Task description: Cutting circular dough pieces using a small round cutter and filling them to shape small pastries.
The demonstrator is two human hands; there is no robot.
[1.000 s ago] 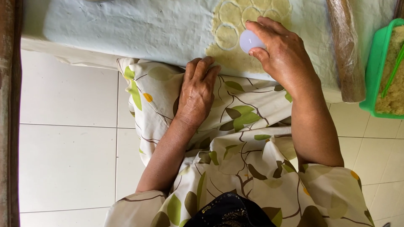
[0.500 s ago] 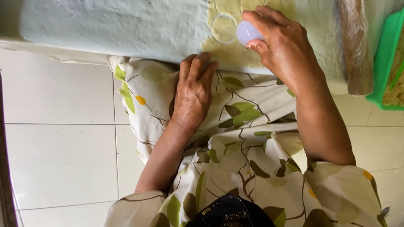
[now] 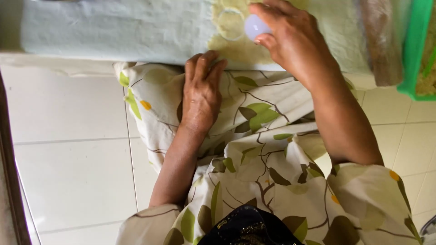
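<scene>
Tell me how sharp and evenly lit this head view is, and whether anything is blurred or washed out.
Head view: soft daylight, no hard shadows; the white floor tiles look bright and slightly washed. The left hand on the leaf-print cloth is fairly sharp; the right hand with the round white cutter is slightly soft. The green tray at the right edge is blurred and cropped.

Two hands in view: left hand [image 3: 202, 93] flat on the lap, right hand [image 3: 290, 38] pinching one small round translucent cutter [image 3: 255, 26]. One pale blue cloth [image 3: 113, 29] spread over the desk. One yellowish sheet of dough [image 3: 238, 47] on that cloth, with one clearly cut ring [image 3: 230, 23] pressed into it (others near the top edge too cropped to count). One rolling pin [image 3: 381, 41] wrapped in plastic. One green tray [image 3: 415, 50] at the right edge.
</scene>
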